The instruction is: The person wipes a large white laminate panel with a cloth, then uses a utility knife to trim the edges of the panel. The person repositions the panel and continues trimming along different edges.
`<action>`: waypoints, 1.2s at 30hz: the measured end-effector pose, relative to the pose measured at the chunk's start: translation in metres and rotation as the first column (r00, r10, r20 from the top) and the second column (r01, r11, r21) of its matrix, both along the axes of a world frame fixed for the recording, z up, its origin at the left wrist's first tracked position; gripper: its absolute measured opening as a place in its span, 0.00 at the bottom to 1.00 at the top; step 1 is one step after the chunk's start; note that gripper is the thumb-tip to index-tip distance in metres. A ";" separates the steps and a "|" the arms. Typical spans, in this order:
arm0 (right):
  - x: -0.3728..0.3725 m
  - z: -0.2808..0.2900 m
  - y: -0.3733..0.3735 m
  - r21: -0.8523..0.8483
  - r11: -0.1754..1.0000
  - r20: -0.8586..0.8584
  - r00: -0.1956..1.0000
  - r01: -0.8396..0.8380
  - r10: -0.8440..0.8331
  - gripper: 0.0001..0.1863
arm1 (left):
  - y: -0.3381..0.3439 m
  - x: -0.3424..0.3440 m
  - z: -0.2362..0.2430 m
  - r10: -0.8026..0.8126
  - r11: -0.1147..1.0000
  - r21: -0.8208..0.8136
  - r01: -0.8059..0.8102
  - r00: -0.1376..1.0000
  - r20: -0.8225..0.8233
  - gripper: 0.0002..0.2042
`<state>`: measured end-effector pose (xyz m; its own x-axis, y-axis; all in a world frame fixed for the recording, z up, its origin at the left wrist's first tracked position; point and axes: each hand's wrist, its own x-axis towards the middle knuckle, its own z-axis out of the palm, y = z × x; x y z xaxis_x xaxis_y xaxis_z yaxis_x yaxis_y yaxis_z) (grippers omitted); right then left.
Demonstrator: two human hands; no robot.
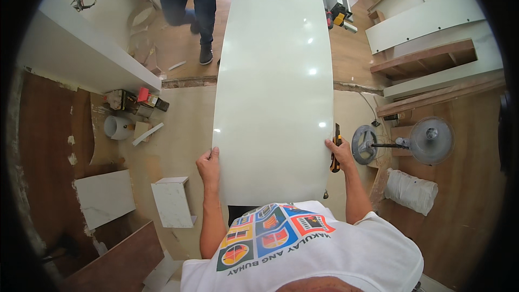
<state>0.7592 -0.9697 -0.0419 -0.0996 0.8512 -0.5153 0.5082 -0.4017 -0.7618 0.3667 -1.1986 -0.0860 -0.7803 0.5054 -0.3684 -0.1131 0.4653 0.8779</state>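
Observation:
A long, glossy white panel (273,86) stretches away in front of me, its near end close to my shirt. My left hand (208,165) is closed on the panel's left edge, thumb on top and fingers curled under. At the opposite edge, my right hand (341,154) has its thumb on the panel's rim. A yellow and black utility knife (335,164) is in that same hand, pointing lengthwise along the panel's side. The fingers beneath the edge are partly hidden.
Ahead on the left, a person (186,0) stands beside the panel. A standing fan (431,133) and a white wrapped roll (411,191) are at right. Boards (427,59) lean far right. Tools (145,99) and a small white box piece (173,201) lie left on the floor.

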 end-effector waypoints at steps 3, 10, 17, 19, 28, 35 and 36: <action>-0.006 0.000 -0.002 0.001 1.000 -0.052 0.999 0.010 -0.010 0.21 | 0.003 -0.003 0.005 0.049 0.999 -0.014 -0.048 0.995 0.087 0.17; -0.031 -0.008 0.017 0.156 0.987 -0.104 0.994 0.047 -0.031 0.19 | 0.048 -0.036 0.007 0.041 0.999 0.019 -0.040 0.994 -0.101 0.22; -0.020 -0.013 0.072 0.148 0.981 0.062 0.991 -0.127 0.119 0.21 | 0.087 -0.038 -0.028 -0.013 1.000 -0.003 0.012 0.979 -0.205 0.24; -0.009 -0.021 0.071 0.144 0.987 0.019 0.997 -0.075 0.073 0.22 | 0.082 -0.027 -0.021 0.011 0.999 -0.050 -0.022 0.978 -0.210 0.23; -0.025 -0.032 0.048 0.594 0.773 0.377 0.926 -0.223 -0.022 0.22 | 0.041 -0.036 -0.017 0.084 0.991 0.103 -0.089 0.995 0.053 0.16; -0.075 0.057 0.017 0.085 0.995 -0.080 0.995 -0.058 0.065 0.18 | 0.037 -0.020 0.021 0.125 0.977 0.112 -0.182 0.912 0.390 0.17; -0.084 0.062 0.011 0.063 0.982 -0.035 0.983 -0.177 0.180 0.18 | 0.041 -0.020 0.022 0.122 0.971 0.128 -0.200 0.884 0.450 0.18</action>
